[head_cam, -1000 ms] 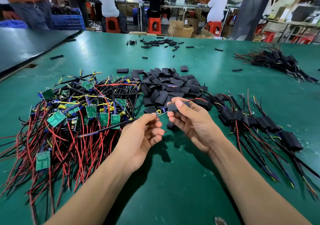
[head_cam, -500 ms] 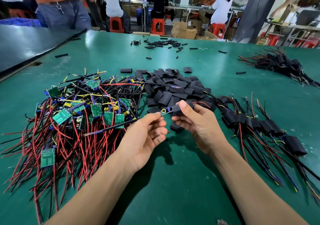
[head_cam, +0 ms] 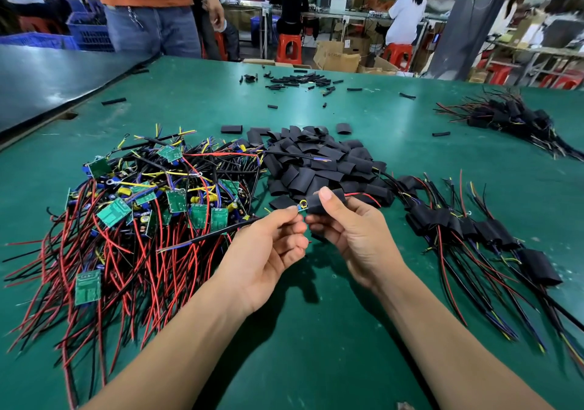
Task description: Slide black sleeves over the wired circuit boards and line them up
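Mid-frame, right hand (head_cam: pixel 354 235) pinches the black sleeve (head_cam: pixel 327 202), left hand (head_cam: pixel 268 248) the wired circuit board (head_cam: pixel 301 205); its protruding components may snag.

Green table (head_cam: pixel 316 330), red stools (head_cam: pixel 289 47), grey pillar (head_cam: pixel 467 21).

Left of the sleeve pile (head_cam: pixel 316 163), bare wired boards (head_cam: pixel 113 213) are heaped; right of it, sleeved boards (head_cam: pixel 467 226) are lined up; behind it, tubing scraps (head_cam: pixel 297 80) are scattered.

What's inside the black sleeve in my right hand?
Out of the sleeve on the left pokes the blue end of a board with a yellow ring, pinched by the left hand; a red wire exits opposite. The rest of the board is covered.
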Demonstrator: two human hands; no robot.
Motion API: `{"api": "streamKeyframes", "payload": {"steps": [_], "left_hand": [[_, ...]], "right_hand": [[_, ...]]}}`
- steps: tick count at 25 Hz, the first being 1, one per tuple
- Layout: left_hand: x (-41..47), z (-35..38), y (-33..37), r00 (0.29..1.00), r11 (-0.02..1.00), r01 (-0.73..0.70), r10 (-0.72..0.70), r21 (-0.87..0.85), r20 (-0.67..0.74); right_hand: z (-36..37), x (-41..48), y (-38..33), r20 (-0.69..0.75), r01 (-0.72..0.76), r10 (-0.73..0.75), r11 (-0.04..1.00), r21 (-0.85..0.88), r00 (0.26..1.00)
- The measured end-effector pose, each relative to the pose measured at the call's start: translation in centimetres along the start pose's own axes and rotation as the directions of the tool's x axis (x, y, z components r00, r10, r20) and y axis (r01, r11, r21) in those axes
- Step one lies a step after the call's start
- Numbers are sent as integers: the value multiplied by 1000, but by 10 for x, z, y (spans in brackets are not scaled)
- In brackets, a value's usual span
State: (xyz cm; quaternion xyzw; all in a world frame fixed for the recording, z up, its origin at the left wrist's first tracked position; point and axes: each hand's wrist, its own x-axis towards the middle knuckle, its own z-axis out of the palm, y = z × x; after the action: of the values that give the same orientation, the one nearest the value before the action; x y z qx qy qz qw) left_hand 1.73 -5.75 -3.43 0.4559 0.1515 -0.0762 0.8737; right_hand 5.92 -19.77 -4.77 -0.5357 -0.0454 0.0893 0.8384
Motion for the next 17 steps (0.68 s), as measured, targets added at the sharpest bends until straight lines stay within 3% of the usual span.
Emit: {"api": "streamKeyframes", "payload": {"steps": [7, 13, 17], "left_hand": [[0, -1, -4, 997, 988, -76, 74, 132, 19], [1, -3, -1, 995, 987, -96, 91, 130, 42], [1, -3, -5, 973, 945, -230, 229, 231, 35]], "right_hand": [[3, -4, 0, 60, -11, 15, 998, -54, 998], [2, -4, -4, 132, -42, 46, 999, -32, 990], [2, -3, -6, 129, -80, 79, 997, 6, 988]]}}
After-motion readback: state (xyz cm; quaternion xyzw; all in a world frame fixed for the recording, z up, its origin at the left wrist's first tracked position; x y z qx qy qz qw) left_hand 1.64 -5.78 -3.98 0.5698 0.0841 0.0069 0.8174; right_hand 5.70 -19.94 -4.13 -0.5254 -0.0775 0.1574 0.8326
